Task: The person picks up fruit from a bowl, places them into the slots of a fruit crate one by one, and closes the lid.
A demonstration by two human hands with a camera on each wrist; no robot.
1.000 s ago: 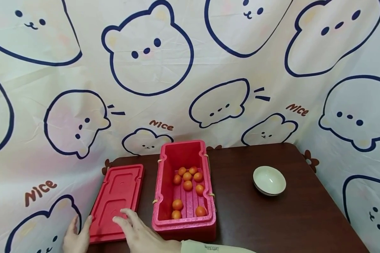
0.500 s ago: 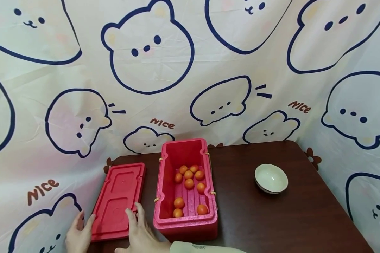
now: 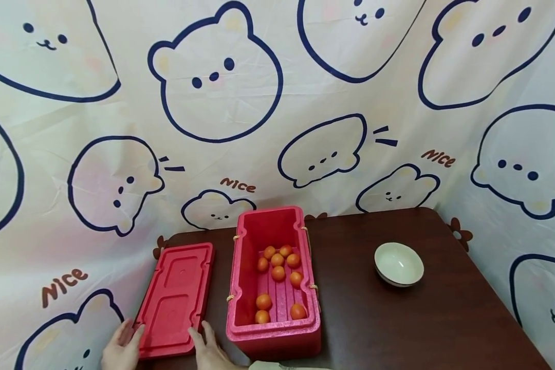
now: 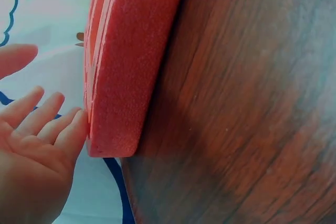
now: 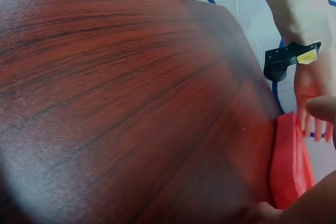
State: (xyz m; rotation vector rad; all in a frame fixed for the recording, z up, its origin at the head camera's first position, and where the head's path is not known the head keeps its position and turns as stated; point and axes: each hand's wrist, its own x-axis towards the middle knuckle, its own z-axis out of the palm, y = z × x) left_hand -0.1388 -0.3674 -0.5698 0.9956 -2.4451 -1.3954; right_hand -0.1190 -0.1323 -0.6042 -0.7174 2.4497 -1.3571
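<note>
A red foam lid (image 3: 176, 298) lies flat on the table, left of a red foam box (image 3: 274, 334). My left hand (image 3: 122, 349) is at the lid's near left corner, thumb and fingers apart. In the left wrist view that hand (image 4: 42, 150) has its fingers loosely extended, with fingertips right at the lid's side. Across from it, my right hand (image 3: 210, 355) is at the near right edge, thumb and forefinger spread beside the rim. Only part of the right hand shows in its wrist view. Several small orange fruits (image 3: 278, 273) sit inside the box, which has rope loops.
A white bowl (image 3: 399, 264) stands toward the right of the dark wooden table (image 3: 361, 313). The box stands close to the right of my right hand. Cloth printed with bear faces (image 3: 215, 77) hangs behind the table and along both sides.
My right hand has gone from over the lid to its right edge, lower and nearer me. My left hand has come slightly closer to the left edge. The head view has shifted a little.
</note>
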